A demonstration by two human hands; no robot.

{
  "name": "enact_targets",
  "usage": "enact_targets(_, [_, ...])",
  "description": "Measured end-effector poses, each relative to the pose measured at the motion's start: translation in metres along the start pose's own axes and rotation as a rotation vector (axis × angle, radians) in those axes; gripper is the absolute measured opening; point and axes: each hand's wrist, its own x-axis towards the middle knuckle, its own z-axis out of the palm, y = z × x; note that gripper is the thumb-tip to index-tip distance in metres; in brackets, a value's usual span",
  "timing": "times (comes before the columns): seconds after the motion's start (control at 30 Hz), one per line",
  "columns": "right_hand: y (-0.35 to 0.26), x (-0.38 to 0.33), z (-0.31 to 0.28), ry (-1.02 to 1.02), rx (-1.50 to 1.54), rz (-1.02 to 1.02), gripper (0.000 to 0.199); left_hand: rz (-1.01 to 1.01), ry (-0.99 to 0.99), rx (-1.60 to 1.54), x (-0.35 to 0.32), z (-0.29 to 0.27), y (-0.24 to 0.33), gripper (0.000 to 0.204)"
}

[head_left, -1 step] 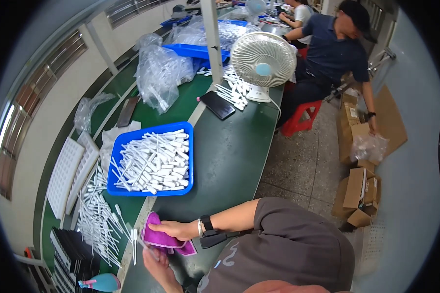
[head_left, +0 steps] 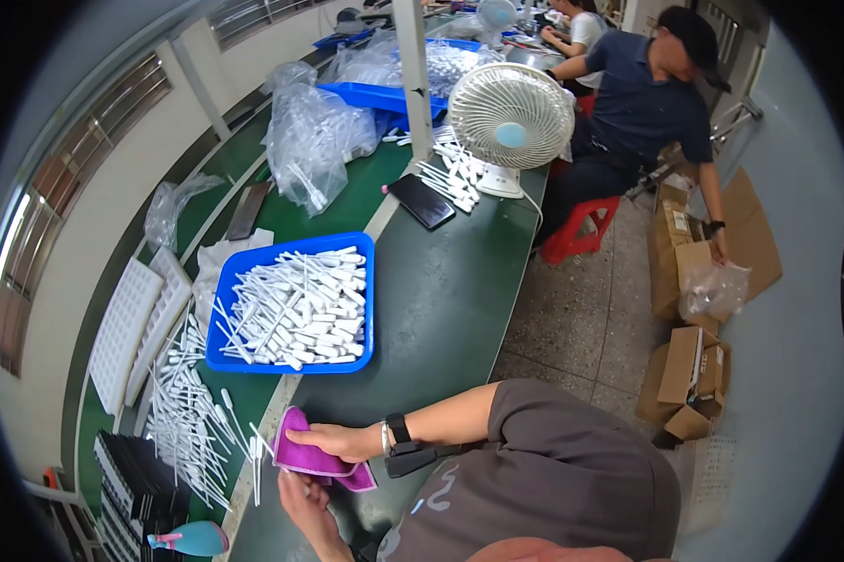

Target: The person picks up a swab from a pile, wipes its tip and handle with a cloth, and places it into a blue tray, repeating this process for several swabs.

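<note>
My right hand (head_left: 336,440) is closed on a folded purple cloth (head_left: 302,451), its thumb lying on top. Just below the cloth, my left hand (head_left: 302,495) has its fingers pinched together near the cloth's lower edge. A thin white stick (head_left: 262,439) sticks out between the cloth and the left fingertips, which seem to grip it, though the contact is partly hidden. Beside the hands lie a few white sticks (head_left: 257,473) with thicker ends. Farther left spreads a loose heap of similar white sticks (head_left: 183,412). Above the hands stands a blue tray (head_left: 370,323) filled with sticks like these.
White trays with holes (head_left: 122,328) lean at the left, with a black stack (head_left: 136,478) and teal spray bottle (head_left: 192,539) nearer. Beyond are a phone (head_left: 420,200), a fan (head_left: 511,122) and plastic bags (head_left: 310,140). A co-worker (head_left: 642,103) reaches into cardboard boxes (head_left: 680,244) at right.
My left hand has moved slightly up toward the cloth, and the stick by its fingertips, blurred earlier, shows more sharply. The right hand and cloth stay in place.
</note>
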Motion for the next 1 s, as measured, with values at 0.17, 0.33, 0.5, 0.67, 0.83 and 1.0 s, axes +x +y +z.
enact_targets(0.17, [0.002, 0.0, 0.005, -0.021, -0.08, -0.039, 0.048, 0.109, 0.173, 0.286, -0.003, 0.038, -0.008, 0.024])
enact_targets(0.33, [-0.006, -0.001, 0.013, 0.03, -0.028, -0.128, 0.048, 0.238, 0.337, 0.378, 0.001, 0.031, -0.007, 0.021])
enact_targets(0.5, [-0.006, -0.015, 0.015, -0.195, -0.108, 0.057, 0.048, 0.074, 0.07, 0.554, 0.002, 0.01, -0.014, 0.023])
enact_targets(0.67, [0.053, 0.025, -0.019, 0.188, -0.308, -0.383, 0.044, 0.202, 0.033, 0.657, -0.003, 0.022, -0.046, 0.024])
enact_targets(0.83, [-0.022, 0.01, -0.01, 0.162, 0.05, -0.254, 0.049, -0.473, -0.177, -0.153, -0.034, 0.039, -0.016, 0.021])
enact_targets(1.0, [-0.027, 0.014, -0.011, 0.118, 0.09, -0.319, 0.051, -0.367, -0.214, 0.062, -0.032, 0.032, -0.018, 0.02])
